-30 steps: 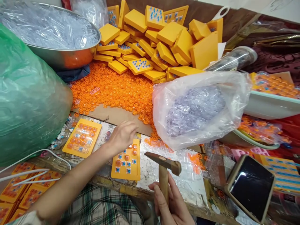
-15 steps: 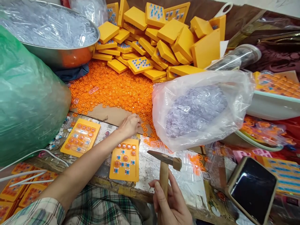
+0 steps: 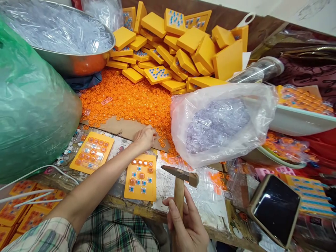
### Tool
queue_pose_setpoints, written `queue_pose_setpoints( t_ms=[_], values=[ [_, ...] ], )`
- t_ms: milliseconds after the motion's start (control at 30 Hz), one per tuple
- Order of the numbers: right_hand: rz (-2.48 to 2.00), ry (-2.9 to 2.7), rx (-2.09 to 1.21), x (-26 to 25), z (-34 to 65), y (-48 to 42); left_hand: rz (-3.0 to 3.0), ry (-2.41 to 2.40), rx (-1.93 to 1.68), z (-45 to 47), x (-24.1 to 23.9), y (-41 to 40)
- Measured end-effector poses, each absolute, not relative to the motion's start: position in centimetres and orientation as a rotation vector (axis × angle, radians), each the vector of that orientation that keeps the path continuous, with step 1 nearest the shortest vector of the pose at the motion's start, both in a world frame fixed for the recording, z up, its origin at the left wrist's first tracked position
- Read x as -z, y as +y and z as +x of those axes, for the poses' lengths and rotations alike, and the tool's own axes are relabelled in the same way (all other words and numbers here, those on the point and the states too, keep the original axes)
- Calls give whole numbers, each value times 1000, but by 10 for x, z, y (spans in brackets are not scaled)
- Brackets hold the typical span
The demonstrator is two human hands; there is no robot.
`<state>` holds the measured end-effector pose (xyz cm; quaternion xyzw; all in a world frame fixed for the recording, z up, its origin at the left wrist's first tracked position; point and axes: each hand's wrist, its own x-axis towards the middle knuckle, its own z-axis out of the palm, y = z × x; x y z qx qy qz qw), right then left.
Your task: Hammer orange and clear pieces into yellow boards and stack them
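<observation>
My left hand reaches forward to the near edge of a spread of small orange caps, its fingers curled together in a pinch among them. Just below that hand lies a yellow keypad plate with blue stems and a few orange caps fitted. My right hand is wrapped round the wooden handle of a small hammer, head held upright just right of the plate. A second yellow plate, filled with orange caps, lies further left.
A heap of yellow plates stands behind. A clear bag of transparent pieces sits right of the caps. A metal bowl and a green bag fill the left. A phone leans at the lower right.
My left hand has moved from over the keypad plate forward to the edge of the orange caps. The hammer has stayed almost where it was.
</observation>
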<state>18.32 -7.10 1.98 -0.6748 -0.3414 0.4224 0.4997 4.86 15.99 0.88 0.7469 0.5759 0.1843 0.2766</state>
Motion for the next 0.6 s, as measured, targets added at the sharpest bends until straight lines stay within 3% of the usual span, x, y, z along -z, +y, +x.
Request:
queue_pose_setpoints(
  t_ms=[233,300,600],
  values=[
    [-1723,-1219,-819,-7,197,-81,2079,1340,-627,13,-25,83],
    [-1672,-1372,-788,-5,200,-83,2077,1268,-812,-2,-26,48],
    [-1395,-1986,-685,-21,194,-80,2052,1273,-929,-12,7,-5]
  ],
)
